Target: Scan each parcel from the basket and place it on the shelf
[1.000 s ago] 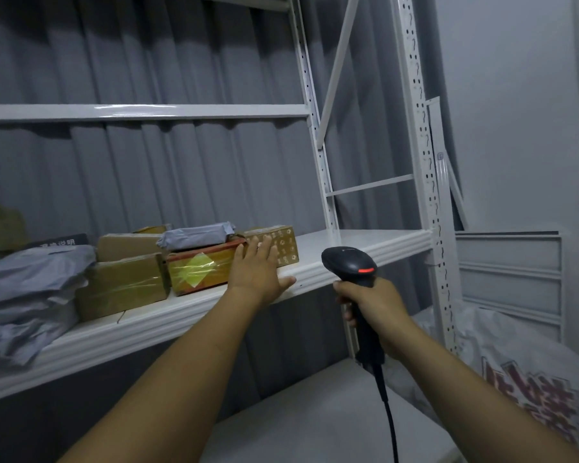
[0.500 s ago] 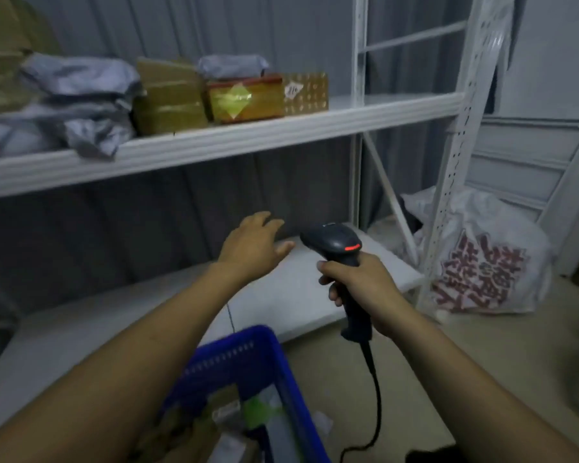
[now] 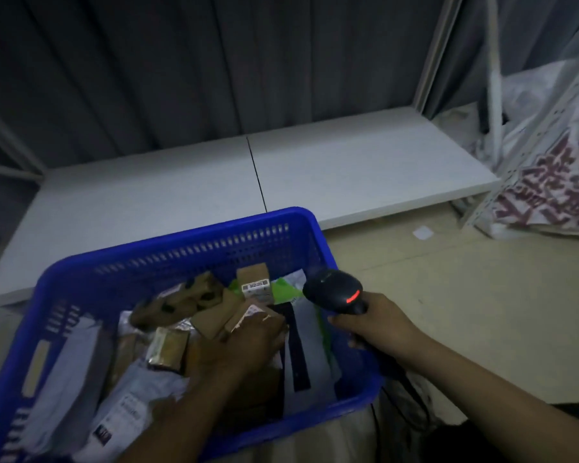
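The parcels (image 3: 194, 300) lay heaped in the blue basket (image 3: 181, 240). Your left grip (image 3: 248, 344) rested on a brown parcel (image 3: 248, 314) among them, fingers bent over it (whether they had closed on it, I could not tell). Your right grip (image 3: 378, 325) was wrapped round the scanner (image 3: 335, 290), just above the basket's right rim. Beyond stood the low white shelf (image 3: 348, 168), with a printed bag (image 3: 549, 195) to its right.

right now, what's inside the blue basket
Small cardboard boxes, grey mailer bags and a green-and-white bag lie jumbled in the blue basket, with the left hand on a brown box. Whatever is under the pile and the hand is covered.
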A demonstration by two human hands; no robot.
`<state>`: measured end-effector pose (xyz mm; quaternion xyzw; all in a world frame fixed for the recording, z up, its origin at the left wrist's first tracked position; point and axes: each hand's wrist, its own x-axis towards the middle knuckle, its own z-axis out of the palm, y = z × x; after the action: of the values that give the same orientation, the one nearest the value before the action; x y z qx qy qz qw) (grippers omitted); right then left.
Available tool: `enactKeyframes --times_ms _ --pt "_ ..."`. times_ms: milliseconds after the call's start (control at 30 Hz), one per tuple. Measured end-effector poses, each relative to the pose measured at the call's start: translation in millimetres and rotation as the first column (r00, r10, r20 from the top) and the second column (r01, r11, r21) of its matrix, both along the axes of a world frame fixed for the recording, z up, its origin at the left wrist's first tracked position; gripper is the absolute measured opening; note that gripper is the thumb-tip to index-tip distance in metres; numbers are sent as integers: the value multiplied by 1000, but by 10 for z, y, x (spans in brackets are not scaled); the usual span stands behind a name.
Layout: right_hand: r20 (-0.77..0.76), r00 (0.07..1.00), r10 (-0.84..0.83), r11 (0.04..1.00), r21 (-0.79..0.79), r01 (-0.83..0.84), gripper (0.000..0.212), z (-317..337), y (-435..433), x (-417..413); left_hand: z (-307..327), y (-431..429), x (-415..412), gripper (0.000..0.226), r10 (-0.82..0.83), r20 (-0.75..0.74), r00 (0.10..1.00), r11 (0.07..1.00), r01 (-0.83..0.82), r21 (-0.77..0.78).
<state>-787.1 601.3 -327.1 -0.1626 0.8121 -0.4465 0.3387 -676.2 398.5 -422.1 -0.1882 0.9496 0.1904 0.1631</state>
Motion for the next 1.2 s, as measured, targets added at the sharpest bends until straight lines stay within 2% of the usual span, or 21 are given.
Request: enactKeyframes --times_ms 167,233,333,500,600,667,767,900,967,1067,1200 --pt "113 993 -34 999 18 32 8 -166 -218 4 -761 -369 -71 81 192 192 962 980 -199 18" --pt "161 986 -44 999 -9 46 9 -165 -318 2 -947 -457 -129 96 247 221 943 967 -255 9" --pt "206 977 -48 998 -22 54 10 -175 -446 -26 -1141 -508 -187 107 269 239 933 963 -268 -38" --pt "221 971 -90 996 -8 94 9 -189 -590 -77 -1314 -514 -219 119 338 210 917 939 -343 -15" --pt "225 969 -100 995 -4 103 9 -204 -616 -83 -1281 -489 -202 130 383 174 907 917 -397 48" --pt "226 969 -104 994 -8 108 11 -194 -621 -83 -1135 -428 -204 133 432 135 892 881 -449 146" --pt "231 966 -118 992 -18 125 18 -169 -639 -51 -772 -332 -184 131 543 38 839 769 -515 378" --pt "246 957 -155 983 -62 175 12 -107 -672 4 -173 -168 -93 119 624 -125 772 720 -505 476" --pt "250 957 -146 980 -99 175 8 -26 -686 46 137 -71 -42 115 666 -157 729 662 -482 574" --pt "294 950 -108 967 -192 170 21 93 -720 121 336 -77 112 112 733 -199 650 573 -433 696" --pt "355 928 -114 916 -324 237 21 296 -757 120 521 -177 466 59 786 -279 552 521 -347 780"
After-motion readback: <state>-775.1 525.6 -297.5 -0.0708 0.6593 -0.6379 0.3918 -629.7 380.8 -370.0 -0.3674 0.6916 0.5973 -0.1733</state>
